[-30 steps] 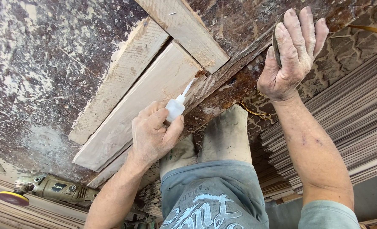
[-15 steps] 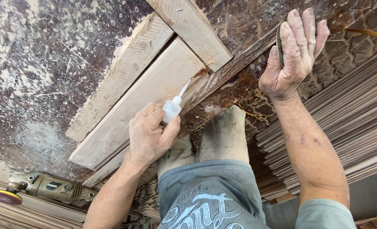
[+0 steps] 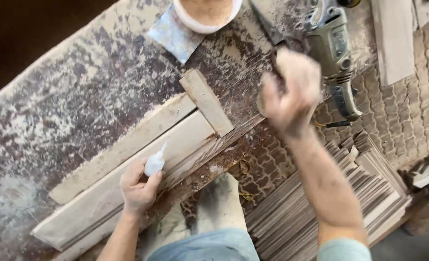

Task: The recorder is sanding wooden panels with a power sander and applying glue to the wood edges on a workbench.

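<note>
Small white squeeze bottle (image 3: 154, 163) pinched in left hand (image 3: 138, 187), fingers pressed together around its body; contents not visible through the plastic. Nozzle directed up and to the right, tip over the wide plank (image 3: 127, 186); long axis of bottle running roughly along the diagonal of the planks.

Right hand (image 3: 289, 92) raised above the bench, blurred; fingers curled loosely, grip state cannot be told, nothing clearly held.

Wide plank lying on the stained workbench (image 3: 69, 111), long axis from lower left to upper right, parallel to and touching a narrower strip (image 3: 122, 147). Short cross piece (image 3: 206, 102) laid across the upper ends of both, at right angles.

White round bowl (image 3: 206, 14) at the top edge, partly cut off by the frame; interior pale, contents not discernible. Scrap of sheet (image 3: 175, 34) just beside it.

Power grinder (image 3: 334, 53) at the bench's right end, near the right hand.

Bench edge running diagonally just beside the wide plank's lower side. Stack of thin slats (image 3: 321, 208) below that edge; open bench surface to the upper left
</note>
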